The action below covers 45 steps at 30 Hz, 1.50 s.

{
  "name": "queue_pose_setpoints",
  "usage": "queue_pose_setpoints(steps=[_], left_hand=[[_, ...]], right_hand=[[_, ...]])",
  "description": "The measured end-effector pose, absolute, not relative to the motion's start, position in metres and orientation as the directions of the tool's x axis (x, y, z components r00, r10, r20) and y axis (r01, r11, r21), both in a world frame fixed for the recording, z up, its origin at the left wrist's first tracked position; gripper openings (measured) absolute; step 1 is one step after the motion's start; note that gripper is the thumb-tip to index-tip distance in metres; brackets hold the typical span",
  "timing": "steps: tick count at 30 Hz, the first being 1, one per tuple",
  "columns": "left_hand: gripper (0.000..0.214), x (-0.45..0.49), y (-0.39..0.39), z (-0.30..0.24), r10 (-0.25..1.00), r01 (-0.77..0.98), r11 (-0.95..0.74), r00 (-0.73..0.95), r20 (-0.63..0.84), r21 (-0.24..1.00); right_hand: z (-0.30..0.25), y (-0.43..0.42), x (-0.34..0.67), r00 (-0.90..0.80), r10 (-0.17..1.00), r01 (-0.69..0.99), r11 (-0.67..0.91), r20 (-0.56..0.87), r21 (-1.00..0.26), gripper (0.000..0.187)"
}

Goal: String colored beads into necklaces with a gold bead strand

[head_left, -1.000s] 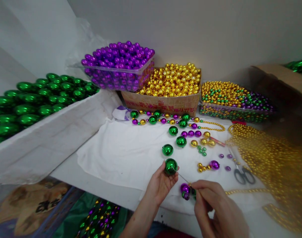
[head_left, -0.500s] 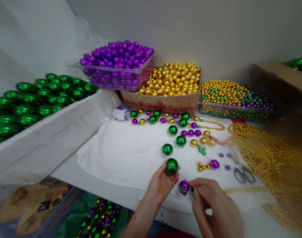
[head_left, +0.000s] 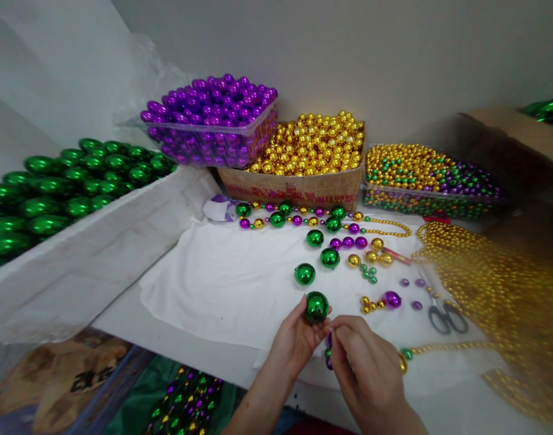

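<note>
My left hand (head_left: 297, 341) is closed round a large shiny green bead (head_left: 316, 307), held up between thumb and fingers. Close beside it, the fingertips of my right hand (head_left: 364, 356) are pinched together. They grip the end of a thin string, mostly hidden by the fingers. Small purple and green beads (head_left: 329, 357) show just left of my right hand. On its other side, a gold bead (head_left: 403, 362) and a green bead (head_left: 407, 353) lead into a gold bead chain (head_left: 448, 347). Loose large green beads (head_left: 304, 274) lie on the white cloth (head_left: 222, 284) beyond.
At the back stand a tub of purple beads (head_left: 213, 145), a carton of gold beads (head_left: 289, 188) and a tub of small mixed beads (head_left: 421, 196). A foam box (head_left: 99, 260) of green beads borders the left. Scissors (head_left: 448, 317) and heaped gold chains (head_left: 494, 290) lie right.
My right hand has moved left, close to the green bead, and the thin string stretched between them is now hidden. The gold and green beads right of that hand have come into view.
</note>
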State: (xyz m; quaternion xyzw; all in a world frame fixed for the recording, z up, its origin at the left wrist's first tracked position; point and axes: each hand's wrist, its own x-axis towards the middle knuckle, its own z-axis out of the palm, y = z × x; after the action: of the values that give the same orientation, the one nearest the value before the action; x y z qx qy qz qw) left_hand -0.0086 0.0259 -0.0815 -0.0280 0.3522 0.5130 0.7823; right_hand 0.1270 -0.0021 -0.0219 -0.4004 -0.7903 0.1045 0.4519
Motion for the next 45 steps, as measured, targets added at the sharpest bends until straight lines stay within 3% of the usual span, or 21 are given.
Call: queue_pose_setpoints(steps=[10,45], left_hand=[[0.028,-0.007,0.023,-0.079,0.776,-0.826,0.442,0.156,-0.611,0.351],[0.036,-0.004,0.022,-0.08,0.77,-0.811,0.499,0.254,-0.586,0.304]], right_hand=[[-0.039,-0.002,0.132,-0.221,0.775,0.518,0.607,0.592,-0.602,0.016],[-0.014,-0.005,0.134,-0.207,0.785,0.585,0.578,0.584,-0.569,0.01]])
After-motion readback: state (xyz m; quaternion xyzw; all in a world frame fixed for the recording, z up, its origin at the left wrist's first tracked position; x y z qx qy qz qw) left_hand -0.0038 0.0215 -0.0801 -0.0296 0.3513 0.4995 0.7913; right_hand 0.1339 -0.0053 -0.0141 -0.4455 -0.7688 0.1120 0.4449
